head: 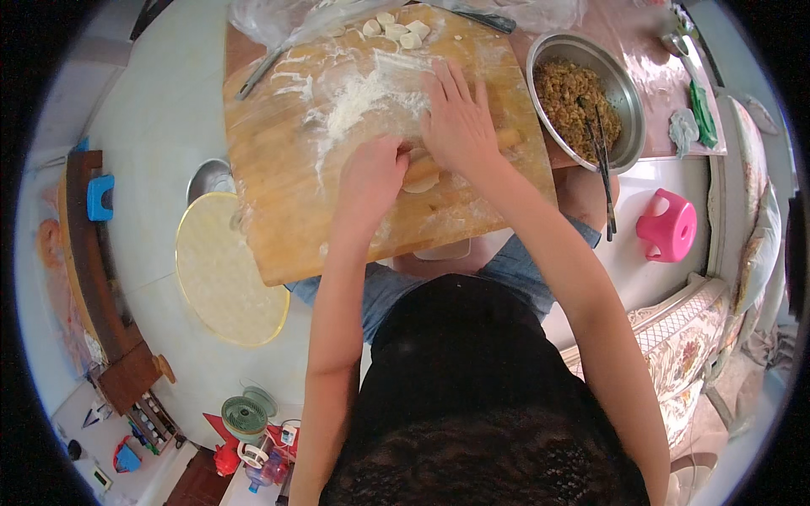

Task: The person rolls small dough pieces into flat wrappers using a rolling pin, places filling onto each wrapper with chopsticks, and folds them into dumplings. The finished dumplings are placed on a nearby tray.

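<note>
My right hand (457,123) lies over a wooden rolling pin (509,138) on a floured wooden board (285,221), its fingers extended. Left of it, my left hand (376,166) has curled fingers at the edge of a small dough wrapper (423,183), which lies partly under the pin. Whether the fingertips pinch the dough is hard to see. Loose flour (357,101) is spread over the middle of the board. Several cut dough pieces (395,31) sit at its far edge. To the right stands a steel bowl (633,136) of minced filling (573,95) with dark chopsticks (604,171) in it.
A knife (259,74) rests at the board's left edge, near plastic film (272,22). Another dark-handled tool (487,21) lies at the far edge. A round yellow-rimmed tray (231,272) is below left; a pink stool (671,226) stands right on the floor.
</note>
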The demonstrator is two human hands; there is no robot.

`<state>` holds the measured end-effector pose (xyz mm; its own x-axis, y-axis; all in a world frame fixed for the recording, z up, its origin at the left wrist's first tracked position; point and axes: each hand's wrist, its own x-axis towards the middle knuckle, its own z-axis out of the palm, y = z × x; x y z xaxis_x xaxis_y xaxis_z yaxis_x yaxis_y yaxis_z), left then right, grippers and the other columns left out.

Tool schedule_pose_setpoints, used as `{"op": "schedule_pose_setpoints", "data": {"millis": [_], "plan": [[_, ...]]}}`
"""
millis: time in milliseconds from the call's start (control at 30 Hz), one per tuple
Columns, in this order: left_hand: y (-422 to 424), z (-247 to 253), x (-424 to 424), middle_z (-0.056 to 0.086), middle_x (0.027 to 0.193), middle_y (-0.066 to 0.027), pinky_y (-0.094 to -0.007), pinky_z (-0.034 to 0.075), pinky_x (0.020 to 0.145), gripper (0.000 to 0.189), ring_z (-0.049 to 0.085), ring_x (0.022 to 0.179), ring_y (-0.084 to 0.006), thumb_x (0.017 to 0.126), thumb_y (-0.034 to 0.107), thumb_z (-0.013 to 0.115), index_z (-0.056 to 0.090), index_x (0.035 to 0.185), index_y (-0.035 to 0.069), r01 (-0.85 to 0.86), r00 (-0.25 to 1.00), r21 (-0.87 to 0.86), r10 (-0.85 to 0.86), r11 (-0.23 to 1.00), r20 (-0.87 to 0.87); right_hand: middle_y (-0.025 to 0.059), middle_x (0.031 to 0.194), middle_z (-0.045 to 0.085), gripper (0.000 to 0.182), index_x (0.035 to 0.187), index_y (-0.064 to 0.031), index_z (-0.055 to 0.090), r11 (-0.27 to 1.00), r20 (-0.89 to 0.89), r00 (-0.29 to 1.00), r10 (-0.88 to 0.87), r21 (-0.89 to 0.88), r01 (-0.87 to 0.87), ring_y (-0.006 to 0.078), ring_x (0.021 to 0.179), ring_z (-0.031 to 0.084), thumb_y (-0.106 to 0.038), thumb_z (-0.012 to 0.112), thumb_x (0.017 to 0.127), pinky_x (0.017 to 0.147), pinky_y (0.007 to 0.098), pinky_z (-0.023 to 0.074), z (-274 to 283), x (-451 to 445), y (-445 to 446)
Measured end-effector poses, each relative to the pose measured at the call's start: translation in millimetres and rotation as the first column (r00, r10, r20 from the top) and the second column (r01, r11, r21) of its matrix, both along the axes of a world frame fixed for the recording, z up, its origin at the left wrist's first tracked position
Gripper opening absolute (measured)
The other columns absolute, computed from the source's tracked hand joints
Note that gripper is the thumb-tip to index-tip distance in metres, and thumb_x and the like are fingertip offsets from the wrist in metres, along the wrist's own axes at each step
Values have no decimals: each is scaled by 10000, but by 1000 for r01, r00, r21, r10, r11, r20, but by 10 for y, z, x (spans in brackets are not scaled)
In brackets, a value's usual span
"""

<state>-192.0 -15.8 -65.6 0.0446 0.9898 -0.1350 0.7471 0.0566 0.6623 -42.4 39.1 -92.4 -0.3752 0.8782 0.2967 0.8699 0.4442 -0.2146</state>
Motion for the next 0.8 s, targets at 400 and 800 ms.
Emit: {"op": "schedule_pose_setpoints", "data": {"millis": [400,800], "plan": [[-122,-33,-169,623,929,-109,-371,473,774,170,591,894,-296,737,114,664,655,898,59,-49,969,332,125,942,-212,62,1102,536,473,1059,-80,577,937,-203,935,292,-138,-322,259,1138,461,-218,743,638,1000,423,335,4,748,-886],[417,-64,170,498,1009,-106,-404,391,892,482,420,1037,-324,449,273,859,562,754,48,415,902,125,-390,901,-184,41,1056,551,439,1004,-109,585,945,-289,909,300,-41,-325,246,1063,506,-188,737,600,923,401,389,-71,874,-877]]}}
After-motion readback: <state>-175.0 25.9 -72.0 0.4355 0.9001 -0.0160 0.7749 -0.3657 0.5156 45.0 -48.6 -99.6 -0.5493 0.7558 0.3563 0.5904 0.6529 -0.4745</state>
